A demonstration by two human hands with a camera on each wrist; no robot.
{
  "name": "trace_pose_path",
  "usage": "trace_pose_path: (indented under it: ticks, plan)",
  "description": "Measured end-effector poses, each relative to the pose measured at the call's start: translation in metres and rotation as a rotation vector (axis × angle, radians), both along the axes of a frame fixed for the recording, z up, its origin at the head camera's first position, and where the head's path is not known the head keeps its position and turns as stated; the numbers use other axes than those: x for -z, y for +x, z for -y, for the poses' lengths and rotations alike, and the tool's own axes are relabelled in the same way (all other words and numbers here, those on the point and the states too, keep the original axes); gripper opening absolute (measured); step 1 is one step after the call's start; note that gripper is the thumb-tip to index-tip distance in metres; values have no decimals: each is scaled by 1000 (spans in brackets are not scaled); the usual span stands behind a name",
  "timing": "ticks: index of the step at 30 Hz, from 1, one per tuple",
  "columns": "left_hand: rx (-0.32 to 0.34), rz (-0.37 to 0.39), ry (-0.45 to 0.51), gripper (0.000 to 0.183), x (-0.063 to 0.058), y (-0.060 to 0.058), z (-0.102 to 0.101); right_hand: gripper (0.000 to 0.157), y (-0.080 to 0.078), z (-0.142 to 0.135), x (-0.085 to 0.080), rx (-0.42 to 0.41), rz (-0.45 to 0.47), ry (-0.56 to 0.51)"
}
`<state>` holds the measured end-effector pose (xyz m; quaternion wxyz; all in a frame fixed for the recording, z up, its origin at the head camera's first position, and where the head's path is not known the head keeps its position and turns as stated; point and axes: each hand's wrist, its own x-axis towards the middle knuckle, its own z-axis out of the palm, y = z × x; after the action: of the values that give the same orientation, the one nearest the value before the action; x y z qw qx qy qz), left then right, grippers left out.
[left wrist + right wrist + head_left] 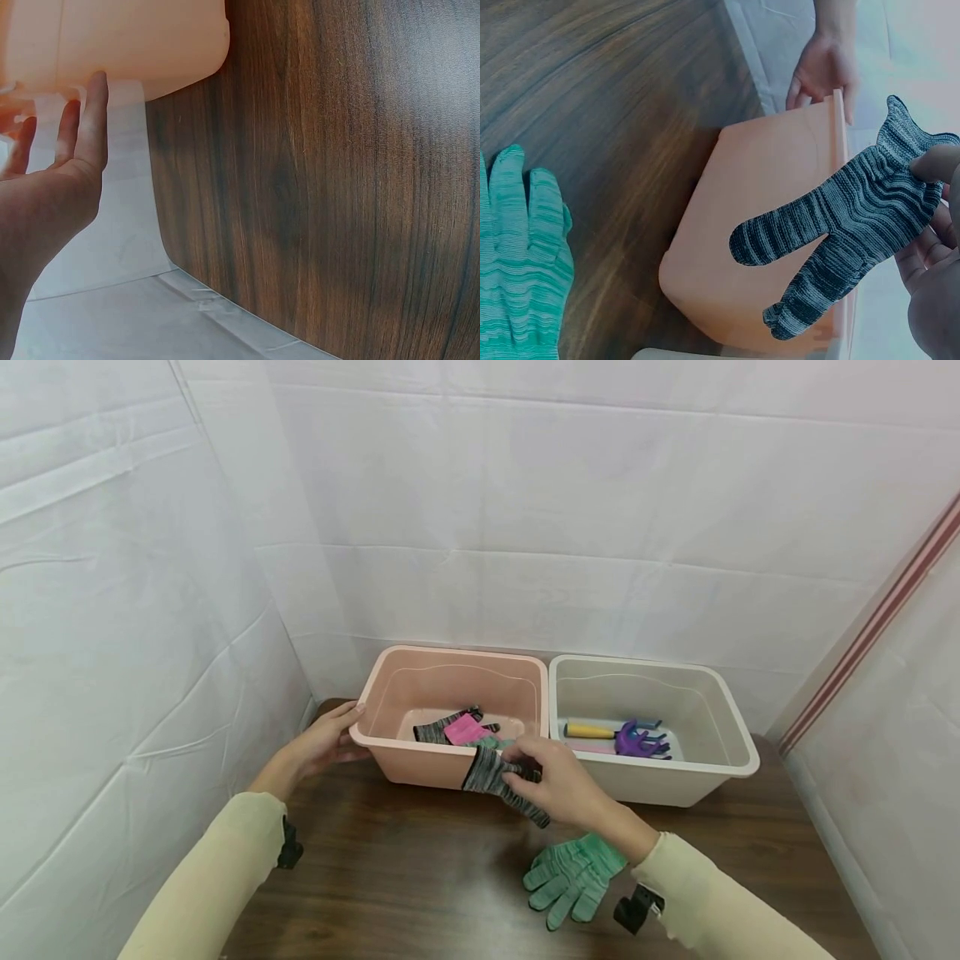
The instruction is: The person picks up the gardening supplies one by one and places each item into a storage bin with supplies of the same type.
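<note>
My right hand (553, 779) pinches a black-and-grey striped knit glove (491, 770) between thumb and fingers, in front of the pink bin's near wall. In the right wrist view the glove (840, 225) hangs with its fingers spread downward. My left hand (327, 742) grips the left rim of the pink bin (420, 763), its thumb near the top edge and its fingers along the outer wall. Inside that bin lie another dark striped glove (431, 732) with a pink piece (463, 730) and some green knit fabric. A green striped glove (567, 877) lies on the table below my right forearm.
A whitish bin (720, 727) stands against the pink bin's right side. It contains a purple claw-like hand rake (639, 741) with a yellow handle (588, 732) nearby. Both stand on a dark wooden table (390, 877), with white sheeting (480, 510) behind and at the sides.
</note>
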<state>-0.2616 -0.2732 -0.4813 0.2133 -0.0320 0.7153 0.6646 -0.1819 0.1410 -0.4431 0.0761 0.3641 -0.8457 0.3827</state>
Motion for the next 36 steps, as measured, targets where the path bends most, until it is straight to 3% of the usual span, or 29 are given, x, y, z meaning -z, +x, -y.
trace_pose_path:
  ticks: [19,27,36]
  plan:
    - [-12,7,10,74,1,-1,-1,18,-17,6,-26,-1,5,-107]
    - [-3,5,16,74,0,-2,-1,15,-25,7,-35,5,49,-153]
    - [19,12,30,70,-4,-3,-4,14,-38,10,-42,25,14,-177]
